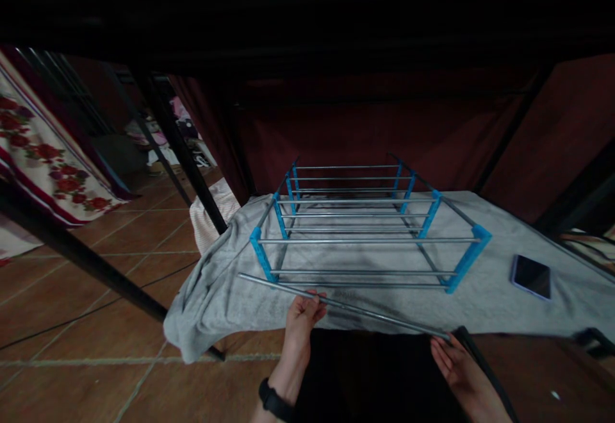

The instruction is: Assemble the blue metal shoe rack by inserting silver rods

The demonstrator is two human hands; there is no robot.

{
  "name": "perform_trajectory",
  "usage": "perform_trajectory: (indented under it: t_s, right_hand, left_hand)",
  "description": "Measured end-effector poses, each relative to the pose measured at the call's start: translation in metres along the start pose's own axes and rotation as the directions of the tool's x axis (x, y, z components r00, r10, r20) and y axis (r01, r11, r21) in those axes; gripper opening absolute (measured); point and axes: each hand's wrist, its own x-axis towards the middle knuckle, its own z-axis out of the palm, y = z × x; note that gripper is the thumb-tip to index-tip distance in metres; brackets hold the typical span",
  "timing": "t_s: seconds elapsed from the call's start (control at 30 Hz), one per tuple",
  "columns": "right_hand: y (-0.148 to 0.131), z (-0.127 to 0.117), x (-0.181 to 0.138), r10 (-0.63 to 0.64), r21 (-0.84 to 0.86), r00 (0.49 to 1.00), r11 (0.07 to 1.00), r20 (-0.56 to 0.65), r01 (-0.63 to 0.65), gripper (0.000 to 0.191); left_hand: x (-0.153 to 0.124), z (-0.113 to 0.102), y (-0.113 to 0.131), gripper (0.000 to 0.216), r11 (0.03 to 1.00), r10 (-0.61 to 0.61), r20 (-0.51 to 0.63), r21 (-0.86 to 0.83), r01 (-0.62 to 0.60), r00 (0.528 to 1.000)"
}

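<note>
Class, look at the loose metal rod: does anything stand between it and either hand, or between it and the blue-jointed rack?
Nothing visible does. The left hand and right hand both hold the metal rod. Only grey cloth shows beneath, between rod and rack; the smartphone lies off to the right.

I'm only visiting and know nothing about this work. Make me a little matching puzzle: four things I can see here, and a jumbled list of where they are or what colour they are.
Things
1. loose metal rod
2. phone
3. wristband
4. rack's end pieces

Places or colours
A. worn on the left wrist
B. bright blue
C. held by the left hand and right hand
D. lying on the grey cloth, right of the rack

Pairs: 1-C, 2-D, 3-A, 4-B
</note>
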Motion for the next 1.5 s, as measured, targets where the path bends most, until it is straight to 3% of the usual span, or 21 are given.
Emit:
perform_trajectory:
  t_s: [0.23, 0.57, 0.97, 1.2, 1.33, 1.5]
  right_hand:
    - [0.025, -0.003, -0.004, 0.048, -0.02, 0.994, 0.999, 0.094, -0.046, 0.042]
    - [0.063, 0.019, -0.034, 0.163, -0.107, 0.96, 0.984, 0.228, -0.142, 0.032]
    - [0.084, 0.051, -0.058, 0.308, -0.144, 0.897, 0.95, 0.316, -0.276, 0.035]
    - [0.094, 0.07, -0.078, 0.401, -0.253, 0.822, 0.913, 0.405, -0.321, 0.041]
    - [0.086, 0.074, -0.086, 0.405, -0.269, 0.823, 0.909, 0.398, -0.317, 0.047]
    - [0.066, 0.078, -0.087, 0.391, -0.272, 0.834, 0.914, 0.389, -0.301, 0.044]
  left_hand:
    - [-0.01, 0.009, 0.007, 0.042, 0.997, 0.063, 0.029, 0.042, -0.064, 0.998]
    - [-0.016, 0.022, 0.008, 0.034, 0.983, 0.111, 0.043, 0.146, -0.116, 0.993]
    - [-0.02, 0.038, -0.009, 0.031, 0.93, 0.225, 0.168, 0.256, -0.263, 0.96]
    - [-0.035, 0.051, 0.003, 0.029, 0.763, 0.356, 0.294, 0.457, -0.457, 0.887]
    - [-0.035, 0.053, 0.007, 0.03, 0.66, 0.381, 0.367, 0.535, -0.528, 0.849]
    - [-0.029, 0.052, 0.001, 0.029, 0.49, 0.451, 0.47, 0.581, -0.65, 0.759]
